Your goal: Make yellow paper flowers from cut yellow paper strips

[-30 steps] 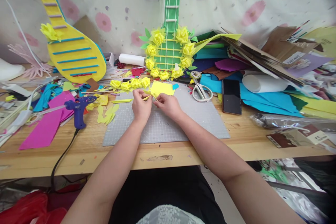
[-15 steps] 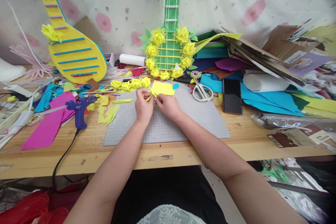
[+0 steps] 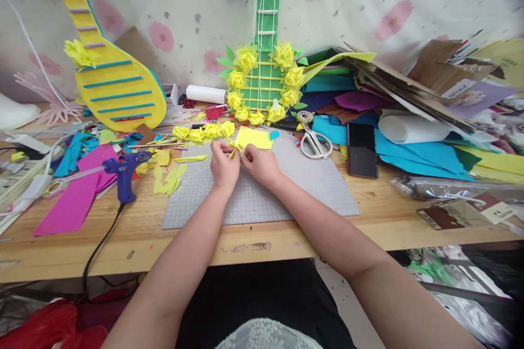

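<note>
My left hand (image 3: 225, 166) and my right hand (image 3: 260, 163) meet over the back part of a grey cutting mat (image 3: 262, 202). Both are closed, pinching a small piece of yellow paper (image 3: 234, 148) between the fingertips; much of it is hidden by the fingers. Just behind them a yellow paper sheet (image 3: 256, 137) lies flat, with a small blue scrap (image 3: 274, 134) at its right corner. Several yellow paper flowers (image 3: 212, 131) sit in a row behind my left hand. A folded yellow strip (image 3: 191, 158) lies left of that hand, beside cut yellow petals (image 3: 170, 179).
A blue glue gun (image 3: 126, 174) with a black cord stands at left, near pink paper (image 3: 69, 202). White-handled scissors (image 3: 316, 144) and a phone (image 3: 362, 150) lie at right. Behind, a green instrument shape (image 3: 268, 65) and a yellow one (image 3: 118, 84) lean on the wall.
My fingers have shifted very slightly around the small yellow piece, my right hand moving a touch left. Everything else on the table stays in place.
</note>
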### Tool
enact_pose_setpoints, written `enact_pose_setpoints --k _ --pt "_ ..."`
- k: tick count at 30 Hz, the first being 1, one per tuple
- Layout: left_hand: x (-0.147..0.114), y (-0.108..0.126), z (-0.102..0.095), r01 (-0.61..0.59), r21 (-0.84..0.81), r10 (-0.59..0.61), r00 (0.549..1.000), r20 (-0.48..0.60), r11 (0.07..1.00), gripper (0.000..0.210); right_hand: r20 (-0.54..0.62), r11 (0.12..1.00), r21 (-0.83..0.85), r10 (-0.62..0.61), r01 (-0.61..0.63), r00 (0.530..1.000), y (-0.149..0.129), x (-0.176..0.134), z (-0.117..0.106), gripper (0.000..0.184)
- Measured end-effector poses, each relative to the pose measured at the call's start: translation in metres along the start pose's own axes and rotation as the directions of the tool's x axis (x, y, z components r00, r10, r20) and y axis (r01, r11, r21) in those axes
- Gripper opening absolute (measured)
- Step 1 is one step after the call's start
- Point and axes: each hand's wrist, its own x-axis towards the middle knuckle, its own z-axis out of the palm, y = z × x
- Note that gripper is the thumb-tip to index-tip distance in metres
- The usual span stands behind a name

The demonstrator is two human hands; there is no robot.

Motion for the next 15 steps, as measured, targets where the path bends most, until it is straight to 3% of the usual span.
enact_pose_setpoints --k 5,11,15 --pt "0.002 -0.003 0.0 -0.006 0.059 0.007 1.0 -0.015 0.998 0.03 0.037 0.998 -0.054 -0.015 0.017 0.999 -0.001 -0.001 -0.001 0.023" --pt "0.016 -0.016 -0.007 -0.018 0.019 0.02 0.996 -0.086 1.0 0.029 0.14 0.992 -0.119 -0.035 0.052 0.989 0.001 -0.003 -0.008 0.021" --pt "0.029 -0.028 -0.013 -0.001 -0.114 -0.003 0.999 -0.032 0.993 0.028 0.077 1.0 0.001 0.001 -0.001 0.997 0.014 -0.001 -0.016 0.022"
